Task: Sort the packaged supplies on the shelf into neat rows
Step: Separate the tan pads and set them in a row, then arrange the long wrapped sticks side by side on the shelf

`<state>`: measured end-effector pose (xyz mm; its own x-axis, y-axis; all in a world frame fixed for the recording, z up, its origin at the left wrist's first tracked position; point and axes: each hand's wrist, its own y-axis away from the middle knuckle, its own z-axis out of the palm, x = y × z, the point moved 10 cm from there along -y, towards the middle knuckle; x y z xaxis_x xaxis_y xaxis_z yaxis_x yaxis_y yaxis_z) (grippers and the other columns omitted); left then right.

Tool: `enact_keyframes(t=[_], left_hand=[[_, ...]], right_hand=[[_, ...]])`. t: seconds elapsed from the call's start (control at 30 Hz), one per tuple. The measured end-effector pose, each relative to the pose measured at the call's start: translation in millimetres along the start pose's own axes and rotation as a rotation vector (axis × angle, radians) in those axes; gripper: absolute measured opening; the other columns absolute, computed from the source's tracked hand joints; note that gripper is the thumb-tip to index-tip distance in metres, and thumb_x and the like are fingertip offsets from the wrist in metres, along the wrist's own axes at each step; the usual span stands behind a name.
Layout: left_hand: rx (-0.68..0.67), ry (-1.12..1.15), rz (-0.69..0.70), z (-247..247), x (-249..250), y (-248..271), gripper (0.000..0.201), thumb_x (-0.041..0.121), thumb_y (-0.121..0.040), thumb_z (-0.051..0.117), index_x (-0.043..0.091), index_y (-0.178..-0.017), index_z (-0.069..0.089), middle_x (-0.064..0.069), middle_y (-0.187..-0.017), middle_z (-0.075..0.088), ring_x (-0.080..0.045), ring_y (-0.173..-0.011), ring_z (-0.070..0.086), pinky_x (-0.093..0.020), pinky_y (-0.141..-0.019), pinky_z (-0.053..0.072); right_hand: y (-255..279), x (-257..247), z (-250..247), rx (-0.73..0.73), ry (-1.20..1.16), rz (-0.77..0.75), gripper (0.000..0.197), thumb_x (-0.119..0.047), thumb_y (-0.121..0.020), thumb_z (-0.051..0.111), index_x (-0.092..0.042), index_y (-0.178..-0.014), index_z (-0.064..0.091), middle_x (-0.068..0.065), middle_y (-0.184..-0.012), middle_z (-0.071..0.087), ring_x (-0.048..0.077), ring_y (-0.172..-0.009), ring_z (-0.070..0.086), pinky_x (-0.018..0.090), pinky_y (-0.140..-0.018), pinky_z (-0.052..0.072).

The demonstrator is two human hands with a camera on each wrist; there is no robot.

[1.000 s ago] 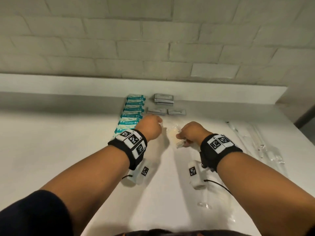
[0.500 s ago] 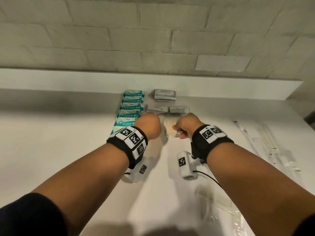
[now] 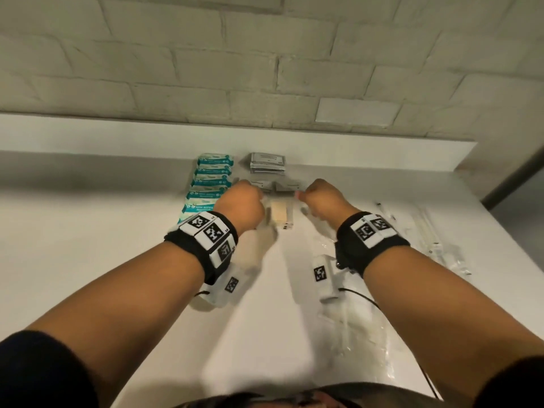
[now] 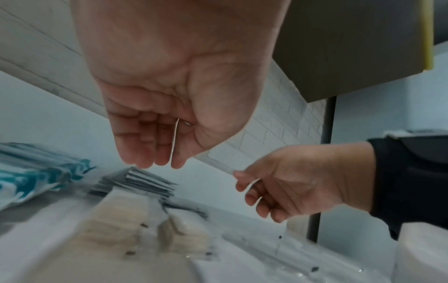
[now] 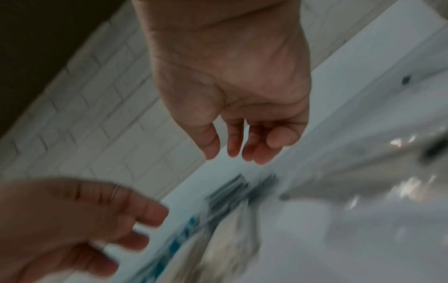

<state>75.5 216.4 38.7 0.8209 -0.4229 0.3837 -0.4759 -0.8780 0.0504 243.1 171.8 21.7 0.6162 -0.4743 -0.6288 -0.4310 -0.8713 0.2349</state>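
- Left hand (image 3: 240,206) above the white shelf (image 3: 88,245), fingers loosely curled, holding nothing visible.
- Right hand (image 3: 322,198) opposite it, fingers hanging relaxed, nothing gripped.
- Between the hands: clear packet of beige pads (image 3: 279,214) flat on the shelf.
- Left of it, a row of teal wipe packets (image 3: 210,184).
- Behind, against the ledge, grey sachets (image 3: 268,162), stacked.
- Far right: clear wrapped items (image 3: 435,240), well apart.
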Motion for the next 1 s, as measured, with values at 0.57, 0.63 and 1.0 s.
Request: enact_keyframes(t=[0.57,0.63,1.0], left_hand=[[-0.429,-0.165,0.257,119.4,136.7,80.2,0.062,0.055,-0.085,0.056,0.028,-0.138,0.039,-0.01,-0.133,0.044,-0.031,-0.117,0.05,-0.042,-0.095,0.046],[-0.372,-0.183,0.205,120.0,138.8,87.2,0.086,0.063,-0.076,0.063,0.026,-0.145,0.026,-0.01,-0.135,0.041,-0.03,-0.12,0.047,-0.041,-0.094,0.045],[-0.35,-0.206,-0.072,116.6,130.5,119.5,0.031,0.023,-0.086,0.053,0.01,-0.114,0.05,-0.001,-0.096,0.054,-0.02,-0.086,0.055,-0.027,-0.067,0.042]], right_hand=[[154.9,162.4,-32.3,-0.393,0.828,-0.132,0.075,-0.024,-0.083,0.067,-0.04,-0.147,0.03,-0.001,-0.148,0.028,0.021,-0.132,0.037,0.036,-0.102,0.042],[156.8,170.8,-41.2,-0.379,0.79,-0.115,0.066,-0.024,-0.085,0.065,-0.038,-0.144,0.038,-0.002,-0.146,0.03,0.02,-0.133,0.038,0.036,-0.105,0.04],[116.6,140.3,-78.3,-0.013,0.466,-0.189,0.049,-0.041,-0.089,0.058,-0.018,-0.131,0.047,0.003,-0.126,0.057,0.024,-0.112,0.056,0.034,-0.087,0.047]])
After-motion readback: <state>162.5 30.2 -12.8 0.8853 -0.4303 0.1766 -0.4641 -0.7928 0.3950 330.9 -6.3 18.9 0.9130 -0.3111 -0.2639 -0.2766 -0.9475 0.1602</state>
